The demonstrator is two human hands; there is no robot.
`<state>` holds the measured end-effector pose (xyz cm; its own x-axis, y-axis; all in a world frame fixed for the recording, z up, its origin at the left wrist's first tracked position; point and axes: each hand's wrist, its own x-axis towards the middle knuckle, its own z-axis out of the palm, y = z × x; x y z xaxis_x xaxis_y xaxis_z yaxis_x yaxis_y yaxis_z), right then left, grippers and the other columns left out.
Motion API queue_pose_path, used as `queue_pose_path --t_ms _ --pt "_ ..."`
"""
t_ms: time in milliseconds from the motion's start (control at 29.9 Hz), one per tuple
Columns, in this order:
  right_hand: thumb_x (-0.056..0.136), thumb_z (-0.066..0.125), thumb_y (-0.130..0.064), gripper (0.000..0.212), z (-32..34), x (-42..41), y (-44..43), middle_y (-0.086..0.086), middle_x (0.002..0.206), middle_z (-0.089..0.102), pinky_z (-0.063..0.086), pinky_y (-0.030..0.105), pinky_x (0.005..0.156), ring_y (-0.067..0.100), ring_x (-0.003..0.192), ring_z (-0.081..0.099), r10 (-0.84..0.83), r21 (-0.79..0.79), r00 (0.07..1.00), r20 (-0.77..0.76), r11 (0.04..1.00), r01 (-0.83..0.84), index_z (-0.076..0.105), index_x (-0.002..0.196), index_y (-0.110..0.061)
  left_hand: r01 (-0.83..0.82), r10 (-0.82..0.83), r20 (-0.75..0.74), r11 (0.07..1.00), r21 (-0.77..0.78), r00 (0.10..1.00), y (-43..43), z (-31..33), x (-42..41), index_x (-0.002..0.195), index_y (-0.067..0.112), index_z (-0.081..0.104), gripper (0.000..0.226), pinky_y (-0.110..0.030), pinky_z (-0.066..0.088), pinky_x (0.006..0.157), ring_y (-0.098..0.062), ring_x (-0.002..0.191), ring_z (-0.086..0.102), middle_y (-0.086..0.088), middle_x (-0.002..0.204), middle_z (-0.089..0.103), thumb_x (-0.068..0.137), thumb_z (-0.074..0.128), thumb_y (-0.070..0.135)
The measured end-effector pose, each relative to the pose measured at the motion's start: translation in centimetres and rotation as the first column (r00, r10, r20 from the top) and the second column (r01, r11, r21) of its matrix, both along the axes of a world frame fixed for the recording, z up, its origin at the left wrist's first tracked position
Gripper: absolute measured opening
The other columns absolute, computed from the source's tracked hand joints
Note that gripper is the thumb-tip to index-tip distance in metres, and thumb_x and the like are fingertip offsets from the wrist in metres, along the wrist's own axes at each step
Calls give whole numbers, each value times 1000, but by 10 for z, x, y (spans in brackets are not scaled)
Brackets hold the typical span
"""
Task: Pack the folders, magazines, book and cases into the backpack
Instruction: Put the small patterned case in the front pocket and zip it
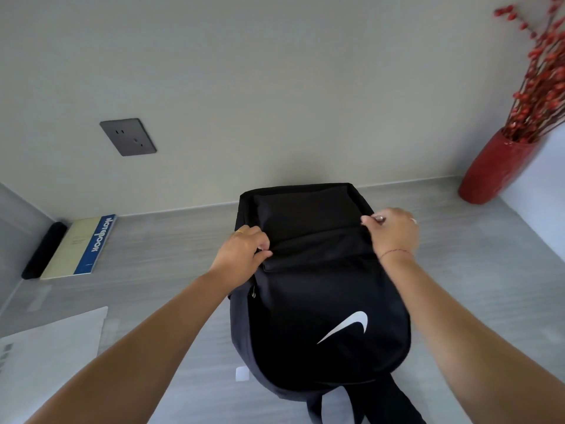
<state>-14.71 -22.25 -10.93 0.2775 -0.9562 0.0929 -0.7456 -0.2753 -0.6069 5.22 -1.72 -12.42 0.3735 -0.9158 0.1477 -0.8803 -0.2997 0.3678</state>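
Head view: we find the backpack flat on the tabletop, soft, limp fabric. Our left hand pinches its flap edge; our right hand pinches the zipper pull opposite. Recommend holding seams there.

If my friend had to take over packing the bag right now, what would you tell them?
Left hand: pinching the fabric at the left edge of the backpack.
Right hand: gripping the right edge, fingers closed on something small, maybe a zipper pull.
The backpack lies flat on the table, logo up. I cannot tell if it is open.
A notebook and a long black case sit at the far left by the wall. White papers lie near left.
Done: nothing visibly packed.
Left: open the bag, put the items in.
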Motion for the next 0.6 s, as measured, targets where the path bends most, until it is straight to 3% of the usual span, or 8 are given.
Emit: queue_pose_path --t_ms 67,234,334,468,535,602 --pt "79 67 -34 32 -2 -11 -13 2 64 57 39 30 63 30 76 56 -13 131 999 30 991 9 53 54 -20 -16 16 41 1000 4 999 -2 1 -4 85 17 55 10 -30 45 77 -17 87 49 3 91 57 87 63 23" --pt "84 63 -24 12 -7 -11 -16 -2 74 67 41 25 69 17 77 61 131 221 975 178 960 -169 67 76 -17 -28 26 106 999 16 994 -36 3 -32 116 20 56 32 -32 40 98 -18 107 47 1 113 52 89 57 38" --pt "87 59 -23 19 -10 -15 -25 4 80 70 41 27 67 24 82 63 86 198 991 103 975 -105 66 71 -16 -23 20 116 1000 21 993 -46 7 -35 108 15 63 24 -34 41 95 -21 103 52 -2 106 60 93 55 31" --pt "90 57 -24 20 -14 -18 -37 10 88 69 43 29 69 31 92 64 51 246 998 -34 968 -41 70 81 -12 0 0 37 1000 2 999 -49 16 -37 88 13 63 12 -33 43 86 -21 89 54 -2 87 64 90 59 24" --pt "89 58 -23 16 -10 -14 -28 12 104 66 46 34 80 32 101 59 23 167 991 -134 986 0 69 94 -12 -54 53 -41 998 -22 998 -42 17 -35 88 14 63 8 -29 42 82 -19 89 54 0 86 63 89 61 22" --pt "85 63 -19 18 -1 -6 -4 11 113 57 43 40 89 31 108 52 -8 -71 992 -128 997 -1 64 103 -14 -239 216 -203 966 -94 955 -28 13 -29 96 15 62 10 -26 42 79 -16 89 54 2 91 58 87 63 19"
